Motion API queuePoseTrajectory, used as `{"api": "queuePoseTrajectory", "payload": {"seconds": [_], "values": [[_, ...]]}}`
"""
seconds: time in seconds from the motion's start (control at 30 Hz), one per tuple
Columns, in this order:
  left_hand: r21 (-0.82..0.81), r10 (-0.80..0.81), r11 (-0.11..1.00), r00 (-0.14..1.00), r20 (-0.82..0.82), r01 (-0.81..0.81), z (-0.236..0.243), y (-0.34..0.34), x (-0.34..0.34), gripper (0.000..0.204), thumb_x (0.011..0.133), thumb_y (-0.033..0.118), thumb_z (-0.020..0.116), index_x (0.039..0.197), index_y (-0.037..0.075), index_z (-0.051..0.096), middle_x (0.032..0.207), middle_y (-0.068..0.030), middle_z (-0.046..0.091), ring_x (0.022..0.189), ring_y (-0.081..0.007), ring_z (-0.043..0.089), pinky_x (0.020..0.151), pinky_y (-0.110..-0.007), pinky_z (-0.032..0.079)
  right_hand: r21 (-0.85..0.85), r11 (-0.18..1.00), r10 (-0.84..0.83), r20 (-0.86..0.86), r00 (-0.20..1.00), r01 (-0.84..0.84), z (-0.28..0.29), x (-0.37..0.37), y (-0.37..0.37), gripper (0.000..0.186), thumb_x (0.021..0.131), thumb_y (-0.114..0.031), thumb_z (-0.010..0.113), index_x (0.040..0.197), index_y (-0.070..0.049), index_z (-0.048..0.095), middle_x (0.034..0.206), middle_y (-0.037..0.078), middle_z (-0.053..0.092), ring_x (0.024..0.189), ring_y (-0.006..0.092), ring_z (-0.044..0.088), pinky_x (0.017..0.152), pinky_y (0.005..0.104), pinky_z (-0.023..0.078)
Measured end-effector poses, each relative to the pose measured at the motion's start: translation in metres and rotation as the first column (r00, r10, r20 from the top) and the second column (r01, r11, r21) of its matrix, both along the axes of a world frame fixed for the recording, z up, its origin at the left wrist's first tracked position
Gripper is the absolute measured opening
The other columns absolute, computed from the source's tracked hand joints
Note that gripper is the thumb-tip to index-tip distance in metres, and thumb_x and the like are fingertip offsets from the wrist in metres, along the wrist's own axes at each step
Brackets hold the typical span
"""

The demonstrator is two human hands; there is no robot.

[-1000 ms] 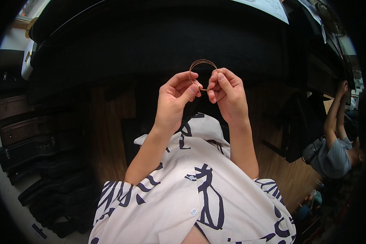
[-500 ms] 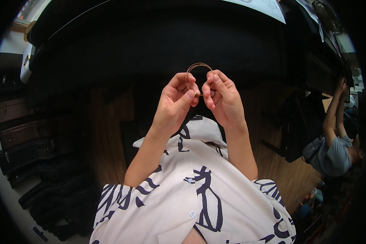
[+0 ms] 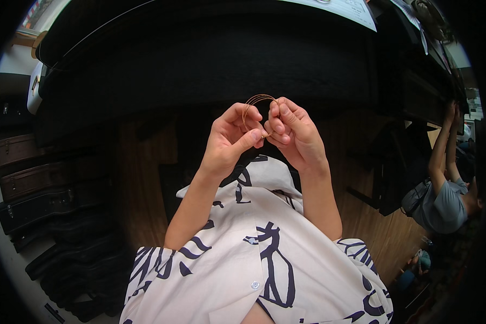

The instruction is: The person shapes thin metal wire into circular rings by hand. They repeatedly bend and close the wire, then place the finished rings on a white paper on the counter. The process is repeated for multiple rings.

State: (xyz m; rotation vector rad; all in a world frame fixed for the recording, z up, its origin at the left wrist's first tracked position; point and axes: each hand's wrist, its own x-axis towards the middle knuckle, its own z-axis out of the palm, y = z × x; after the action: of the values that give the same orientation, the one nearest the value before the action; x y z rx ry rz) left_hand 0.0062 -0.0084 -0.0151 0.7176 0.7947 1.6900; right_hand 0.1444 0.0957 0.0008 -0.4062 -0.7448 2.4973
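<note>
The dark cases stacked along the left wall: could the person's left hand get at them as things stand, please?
Probably not right away. The left hand pinches a thin coil of coppery wire together with the right hand, raised before the chest, and the dark cases lie low and well off to the side.

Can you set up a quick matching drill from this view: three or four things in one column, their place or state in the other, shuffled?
Things:
1. thin coppery wire coil
2. left hand
3. other person in a grey top
4. dark cases

Places or states:
A. stacked at the left edge
B. at the far right, arms raised
C. looped above the fingertips of both hands
D. pinching the coil, opposite the right hand

Pairs: 1-C, 2-D, 3-B, 4-A
</note>
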Motion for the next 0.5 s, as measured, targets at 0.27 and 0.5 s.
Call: {"api": "queuePoseTrajectory", "payload": {"seconds": [0.27, 0.5], "values": [[-0.186, -0.053, 0.982, 0.995, -0.08, 0.038, 0.01, 0.002, -0.002, 0.019, 0.087, 0.005, 0.071, 0.103, 0.003, 0.061, 0.088, -0.0035, 0.063, 0.079, -0.0103, 0.061, 0.074, -0.025, 0.052, 0.087, 0.995, -0.061, 0.079, 0.995, 0.054, -0.001, 0.004, 0.001, 0.015, 0.1, -0.015, 0.059, 0.098, -0.001, 0.063, 0.069, -0.002, 0.054, 0.057, 0.003, 0.047, 0.05, 0.0171, 0.037], [-0.169, 0.029, 0.98, 0.917, -0.398, -0.104, 0.012, 0.009, 0.005, 0.011, 0.089, 0.001, 0.068, 0.099, -0.001, 0.064, 0.091, -0.0029, 0.064, 0.085, -0.01, 0.063, 0.082, -0.026, 0.052, 0.515, 0.841, -0.357, 0.297, 0.885, 0.166, -0.001, 0.003, -0.002, 0.015, 0.098, -0.006, 0.057, 0.092, 0.002, 0.069, 0.067, 0.0, 0.057, 0.058, 0.0034, 0.05, 0.05, 0.0173, 0.038]]}}
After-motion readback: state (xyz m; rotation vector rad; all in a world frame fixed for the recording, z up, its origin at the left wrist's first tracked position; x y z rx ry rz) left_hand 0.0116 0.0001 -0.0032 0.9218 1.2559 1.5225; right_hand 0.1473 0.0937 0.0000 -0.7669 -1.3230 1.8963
